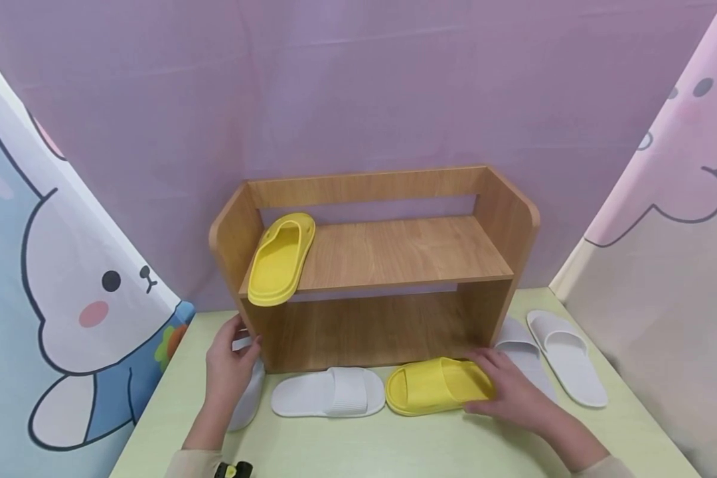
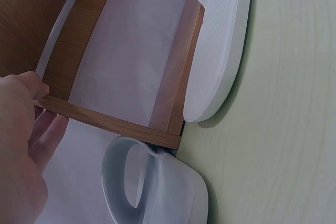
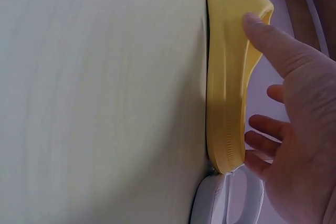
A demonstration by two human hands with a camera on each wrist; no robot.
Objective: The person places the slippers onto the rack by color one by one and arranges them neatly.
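My left hand (image 1: 230,362) grips the front edge of the left side panel of a two-tier wooden rack (image 1: 394,255), thumb on one side and fingers on the other. A white slipper (image 2: 155,187) lies beside that panel, partly hidden by the hand in the head view. My right hand (image 1: 510,392) is around one end of a yellow slipper (image 1: 421,385) lying in front of the rack. Its fingers (image 3: 265,127) are spread and relaxed, with the thumb over the slipper's near side; contact is unclear. Another yellow slipper (image 1: 277,262) sits on the upper shelf's left end.
A white slipper (image 1: 328,393) lies sideways before the rack, left of the yellow one. Two white slippers, one nearer the rack (image 1: 522,355) and one farther right (image 1: 570,362), lie at the right. Printed cloths (image 1: 95,318) hang at both sides of the pale table (image 1: 358,451).
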